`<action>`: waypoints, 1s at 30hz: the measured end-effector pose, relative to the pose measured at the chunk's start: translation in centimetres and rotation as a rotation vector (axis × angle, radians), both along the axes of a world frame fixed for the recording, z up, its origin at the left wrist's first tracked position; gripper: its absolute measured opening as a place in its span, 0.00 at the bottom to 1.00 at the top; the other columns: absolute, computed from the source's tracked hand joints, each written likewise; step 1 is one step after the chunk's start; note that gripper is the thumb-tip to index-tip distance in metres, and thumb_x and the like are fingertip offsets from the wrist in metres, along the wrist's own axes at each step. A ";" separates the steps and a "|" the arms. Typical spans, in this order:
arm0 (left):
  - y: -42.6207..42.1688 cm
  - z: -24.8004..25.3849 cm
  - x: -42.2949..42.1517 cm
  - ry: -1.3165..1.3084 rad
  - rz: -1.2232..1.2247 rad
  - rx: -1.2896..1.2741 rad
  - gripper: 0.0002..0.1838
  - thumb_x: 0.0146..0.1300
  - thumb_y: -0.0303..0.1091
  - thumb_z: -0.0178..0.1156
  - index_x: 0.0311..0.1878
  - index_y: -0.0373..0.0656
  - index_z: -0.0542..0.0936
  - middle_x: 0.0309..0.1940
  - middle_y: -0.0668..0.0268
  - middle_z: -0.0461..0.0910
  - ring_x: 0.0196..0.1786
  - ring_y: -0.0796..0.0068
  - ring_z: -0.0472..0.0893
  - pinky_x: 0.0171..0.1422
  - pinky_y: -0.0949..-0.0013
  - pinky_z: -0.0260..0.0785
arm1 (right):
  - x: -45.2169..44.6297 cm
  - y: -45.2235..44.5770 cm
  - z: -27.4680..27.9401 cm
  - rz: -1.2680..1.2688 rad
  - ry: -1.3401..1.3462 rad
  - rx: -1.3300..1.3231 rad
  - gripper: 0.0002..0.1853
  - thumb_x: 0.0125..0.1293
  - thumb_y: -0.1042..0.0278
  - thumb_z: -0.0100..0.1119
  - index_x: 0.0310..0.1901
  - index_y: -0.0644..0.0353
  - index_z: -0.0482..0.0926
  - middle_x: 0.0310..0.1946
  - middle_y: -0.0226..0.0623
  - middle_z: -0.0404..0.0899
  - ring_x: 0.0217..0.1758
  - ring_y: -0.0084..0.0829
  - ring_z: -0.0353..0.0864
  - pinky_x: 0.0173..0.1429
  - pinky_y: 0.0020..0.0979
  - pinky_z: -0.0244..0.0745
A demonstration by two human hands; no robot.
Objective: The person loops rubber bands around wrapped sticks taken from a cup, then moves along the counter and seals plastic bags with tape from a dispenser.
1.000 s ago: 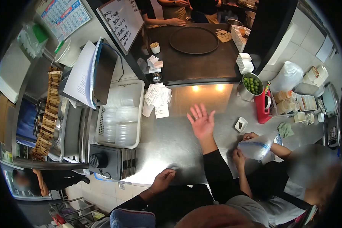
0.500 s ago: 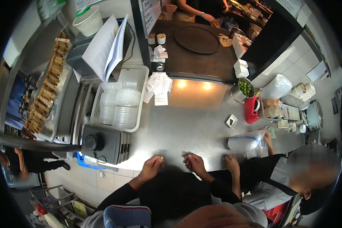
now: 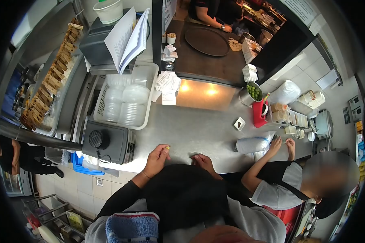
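My left hand (image 3: pixel 156 158) is closed in a pinch just over the front of the steel counter (image 3: pixel 182 133). A small yellow thing (image 3: pixel 168 148) shows at its fingertips, too small to name. On the other side of my dark apron (image 3: pixel 186 190), my right hand (image 3: pixel 203 163) is at the counter's front edge, its fingers curled in. Whatever those fingers might hold is hidden. Beyond my right hand, a small white dish (image 3: pixel 239 124) with something dark in it stands on the counter.
To the left are a basket of clear plastic containers (image 3: pixel 148 109) and a black appliance (image 3: pixel 107 141). Paper slips (image 3: pixel 168 85) lie at the pass, near a round tray (image 3: pixel 207 41). At right, a co-worker's hands (image 3: pixel 275 146) are beside a plastic bag (image 3: pixel 251 144).
My left hand has risen a little, and my right hand has drawn closer to the apron. The co-worker's hands have come together beyond the plastic bag. The whole view has shifted slightly.
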State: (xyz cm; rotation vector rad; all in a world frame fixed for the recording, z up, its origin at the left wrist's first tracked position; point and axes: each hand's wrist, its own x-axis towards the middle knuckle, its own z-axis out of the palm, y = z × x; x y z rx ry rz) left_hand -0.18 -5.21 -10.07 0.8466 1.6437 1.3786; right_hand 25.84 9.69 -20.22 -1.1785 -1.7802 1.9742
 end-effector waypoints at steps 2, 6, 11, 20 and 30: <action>0.3 -0.4 -0.4 -0.007 -0.002 0.033 0.13 0.82 0.38 0.56 0.56 0.39 0.82 0.31 0.69 0.84 0.37 0.82 0.80 0.47 0.74 0.73 | 0.2 -0.1 -0.6 -0.003 0.003 -0.022 0.19 0.85 0.55 0.53 0.50 0.63 0.85 0.29 0.27 0.80 0.34 0.18 0.76 0.41 0.25 0.72; 0.8 -0.1 -0.8 0.013 -0.044 0.033 0.14 0.83 0.38 0.55 0.55 0.37 0.82 0.32 0.69 0.84 0.37 0.82 0.81 0.48 0.74 0.73 | 0.0 0.3 -0.3 -0.012 0.065 -0.107 0.20 0.84 0.53 0.54 0.50 0.63 0.85 0.30 0.26 0.80 0.34 0.18 0.76 0.41 0.26 0.73; 0.8 0.1 -0.9 -0.009 -0.063 0.037 0.14 0.82 0.38 0.56 0.55 0.37 0.82 0.31 0.68 0.83 0.37 0.81 0.81 0.48 0.73 0.74 | -0.1 0.3 -0.8 -0.022 0.060 -0.114 0.19 0.85 0.53 0.54 0.50 0.62 0.85 0.30 0.27 0.80 0.34 0.19 0.77 0.41 0.26 0.74; 0.0 0.1 -0.7 -0.095 -0.041 0.012 0.15 0.83 0.39 0.55 0.54 0.37 0.83 0.30 0.68 0.83 0.37 0.81 0.81 0.48 0.74 0.73 | -0.6 -0.1 0.5 -0.036 0.016 -0.088 0.18 0.85 0.56 0.54 0.47 0.62 0.86 0.29 0.26 0.82 0.31 0.18 0.76 0.37 0.23 0.70; -0.1 0.7 -1.2 -0.067 -0.059 0.056 0.14 0.83 0.38 0.56 0.54 0.37 0.84 0.29 0.70 0.82 0.36 0.83 0.79 0.47 0.75 0.71 | -2.6 5.1 6.9 -0.509 0.916 -0.795 0.65 0.58 0.10 0.53 0.86 0.49 0.46 0.84 0.41 0.54 0.85 0.49 0.56 0.85 0.68 0.47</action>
